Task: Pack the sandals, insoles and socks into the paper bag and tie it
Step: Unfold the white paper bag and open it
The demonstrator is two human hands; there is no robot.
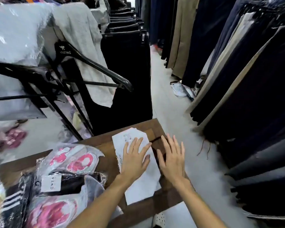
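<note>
A flat white paper bag (pixel 139 186) lies on the brown wooden table (pixel 105 155). My left hand (pixel 135 159) presses flat on the bag with straight fingers. My right hand (pixel 171 159) hovers just right of it with fingers spread, over the bag's dark string (pixel 155 139) at the right edge. To the left lie pink and white sandals in clear plastic (pixel 76 159), a second pink pair in plastic (pixel 53 211), and a dark packet with a white label (pixel 64 183), likely socks. I cannot pick out the insoles.
A black rack with hangers (pixel 92 66) and grey garments stands at the left behind the table. Dark trousers (pixel 247 96) hang along the right side of a narrow aisle with a light floor (pixel 164 104). Striped dark fabric (pixel 13 201) lies at the bottom left.
</note>
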